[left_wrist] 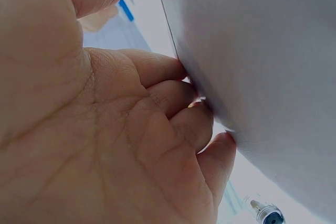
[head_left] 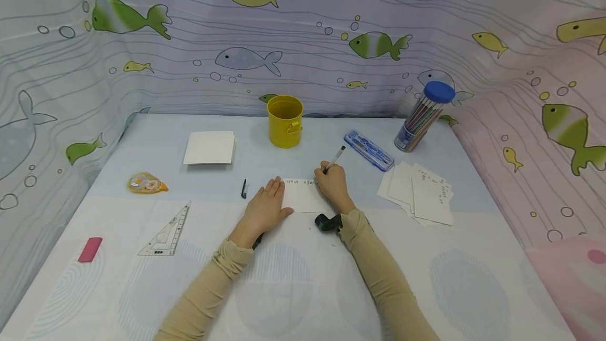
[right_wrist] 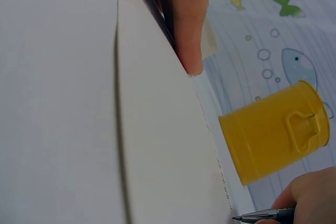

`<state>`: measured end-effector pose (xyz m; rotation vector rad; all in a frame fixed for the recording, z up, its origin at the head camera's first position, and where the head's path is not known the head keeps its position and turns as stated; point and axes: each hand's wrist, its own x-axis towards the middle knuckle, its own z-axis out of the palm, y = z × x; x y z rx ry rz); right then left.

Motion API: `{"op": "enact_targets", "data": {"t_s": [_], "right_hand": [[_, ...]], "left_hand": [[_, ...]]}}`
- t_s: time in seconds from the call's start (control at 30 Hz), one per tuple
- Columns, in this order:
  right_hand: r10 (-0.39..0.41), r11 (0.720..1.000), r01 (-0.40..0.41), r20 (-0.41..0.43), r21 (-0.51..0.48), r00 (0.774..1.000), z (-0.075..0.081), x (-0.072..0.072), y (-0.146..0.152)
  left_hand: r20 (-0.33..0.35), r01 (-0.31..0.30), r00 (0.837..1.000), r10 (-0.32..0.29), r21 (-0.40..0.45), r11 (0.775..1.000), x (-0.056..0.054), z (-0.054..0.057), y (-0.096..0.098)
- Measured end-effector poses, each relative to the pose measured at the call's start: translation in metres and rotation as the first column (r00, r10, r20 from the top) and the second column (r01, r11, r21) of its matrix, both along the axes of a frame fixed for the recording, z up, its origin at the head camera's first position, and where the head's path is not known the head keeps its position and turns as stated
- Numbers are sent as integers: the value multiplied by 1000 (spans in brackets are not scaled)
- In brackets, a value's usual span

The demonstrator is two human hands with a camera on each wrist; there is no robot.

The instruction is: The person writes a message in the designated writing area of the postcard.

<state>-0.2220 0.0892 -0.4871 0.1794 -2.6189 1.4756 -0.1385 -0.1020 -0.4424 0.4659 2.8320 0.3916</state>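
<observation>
A white card lies on the table with a line of small handwriting along its top edge. My right hand grips a pen at the card's upper right, and in the right wrist view the pen tip meets the end of the writing. My left hand rests flat at the card's left side, thumb over its lower left. Its fingertips press at the paper in the left wrist view. A black pen cap lies left of that hand.
A yellow bucket stands behind the hands, with blank cards to its left. A blue pencil case, a jar of pencils and written cards are at right. Correction tape, a set square and an eraser lie left.
</observation>
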Motion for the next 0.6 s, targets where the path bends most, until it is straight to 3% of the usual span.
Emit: {"op": "enact_targets", "data": {"t_s": [0.23,0.33,0.47,0.6], "right_hand": [[5,1000,-5,-3,-11,1000,-1,0,0],[-5,995,4,-6,-103,1000,-2,0,1],[-56,963,55,2,-265,998,-2,1,3],[-80,940,86,33,-331,996,-1,1,5]], "left_hand": [[0,1,1000,-1,-1,1000,1,2,0],[-2,2,1000,-2,-2,1000,1,2,0],[3,3,1000,-3,-2,1000,1,2,1],[4,-2,1000,2,6,1000,0,2,1]]}}
